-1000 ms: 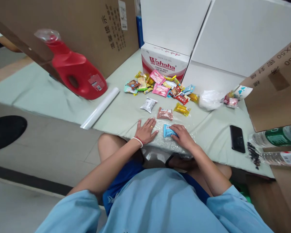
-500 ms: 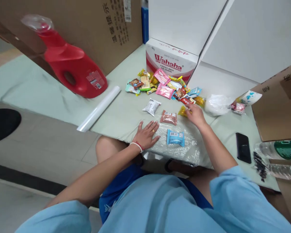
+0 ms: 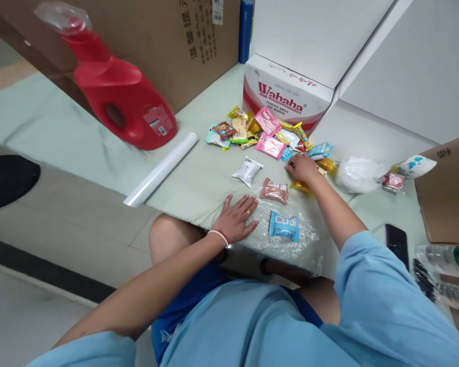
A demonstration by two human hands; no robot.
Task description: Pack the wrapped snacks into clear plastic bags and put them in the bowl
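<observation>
My left hand lies flat with fingers spread on a sheet of clear plastic film at the table's front edge. To its right, on the film, are a blue snack packet and a reddish-brown snack packet. A silver-white snack packet sits farther back. My right hand is at the near edge of a pile of wrapped snacks, fingers bent downward; what they grip is hidden. Just below that hand rests a yellow packet, partly covered. Pink packets show in the pile.
A red jug and a white roll stand and lie at left. Behind the pile is a Wahaha box. At right are a white plastic bag, a black phone and clear bottles.
My right hand has left the yellow packet and moved back to the snack pile, covering the red and brown packets there. My left hand stays flat on the film. The view has shifted slightly.
</observation>
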